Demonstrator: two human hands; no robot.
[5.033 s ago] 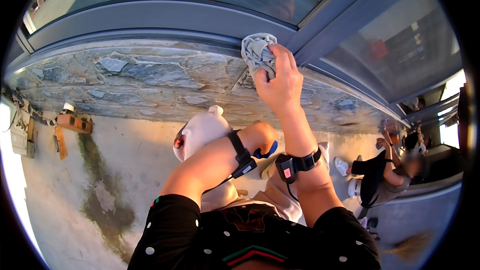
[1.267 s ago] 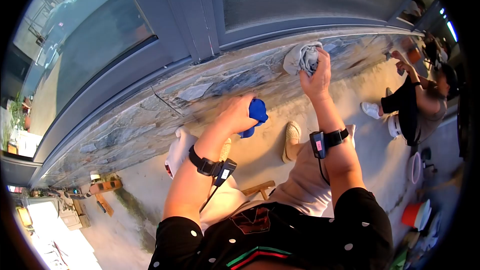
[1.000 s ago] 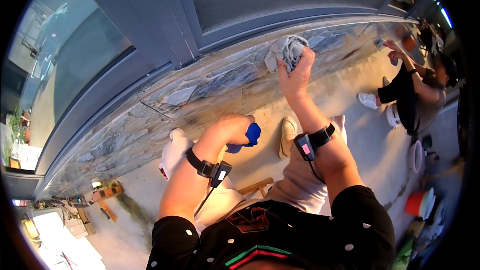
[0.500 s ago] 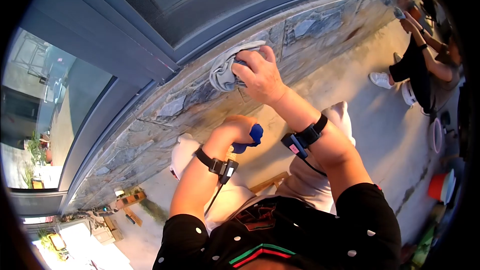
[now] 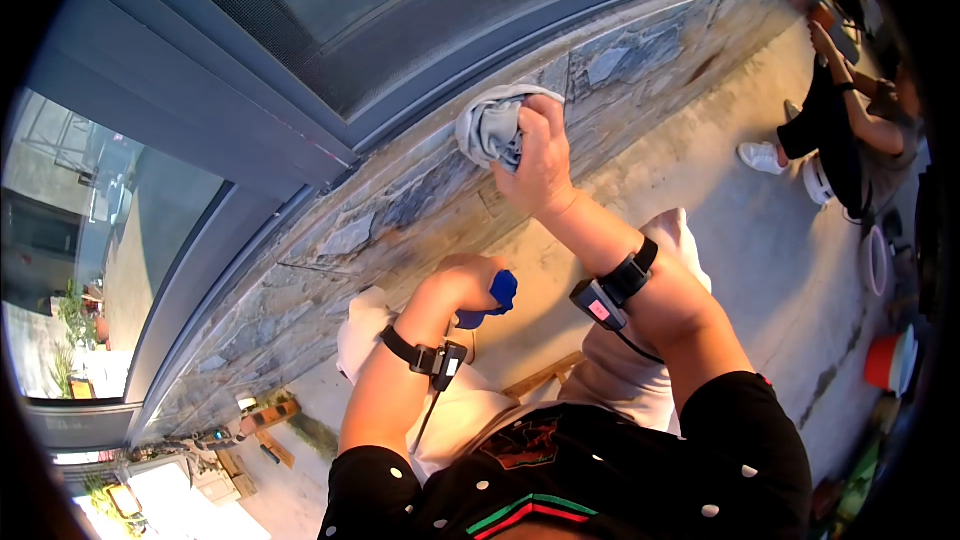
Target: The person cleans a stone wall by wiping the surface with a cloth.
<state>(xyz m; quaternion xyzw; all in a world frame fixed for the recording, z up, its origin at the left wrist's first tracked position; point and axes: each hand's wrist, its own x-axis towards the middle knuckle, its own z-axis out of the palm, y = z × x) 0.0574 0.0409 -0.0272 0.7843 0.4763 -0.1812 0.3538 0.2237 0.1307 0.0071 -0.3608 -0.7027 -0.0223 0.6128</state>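
My right hand (image 5: 541,155) grips a crumpled grey cloth (image 5: 491,126), which rests against the top edge of the stone-faced wall (image 5: 420,190), just below the grey metal frame (image 5: 400,90). Lower down and to the left, my left hand (image 5: 465,283) is closed round a blue cloth (image 5: 502,292); its fingers are mostly turned away from view. This hand is near my knee, in front of the wall. Each forearm wears a black strap with a small device and a cable.
At the right another person (image 5: 860,130) sits low beside the wall. A red and white container (image 5: 884,362) stands at the lower right. Under me is a wooden stool (image 5: 545,374). Bricks (image 5: 268,416) and a bright white surface (image 5: 180,500) lie at the lower left.
Since half a second ago, my right hand has moved the grey cloth slightly right along the ledge. My left hand has sunk a little. Earlier views show the wall and frame from other angles.
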